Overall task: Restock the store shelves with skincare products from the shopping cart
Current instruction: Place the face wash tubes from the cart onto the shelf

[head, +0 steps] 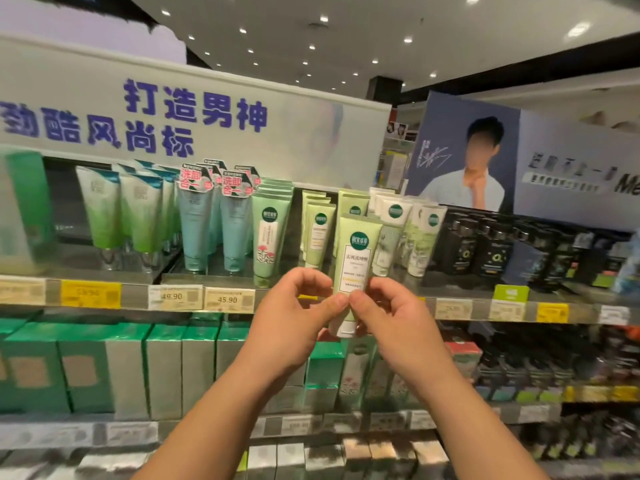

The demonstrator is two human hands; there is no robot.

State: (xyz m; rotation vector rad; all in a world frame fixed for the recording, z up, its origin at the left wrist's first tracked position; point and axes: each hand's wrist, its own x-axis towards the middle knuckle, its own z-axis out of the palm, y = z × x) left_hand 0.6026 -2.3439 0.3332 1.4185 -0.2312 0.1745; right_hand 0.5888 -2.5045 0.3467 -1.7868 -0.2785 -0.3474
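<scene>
Green tube [356, 258] upright, pinched between left hand [294, 317], right hand [391, 320] fingers

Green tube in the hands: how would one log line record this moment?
left hand: grips green tube | right hand: grips tube | tube: upright, cap down, before top shelf | stage: not yet shelved

Shop interior here: white ceiling [346, 39] dotted with small recessed spotlights [323, 19], a white header sign [207, 126] in blue lettering, plus a blue-grey poster [519, 157] further right.
</scene>
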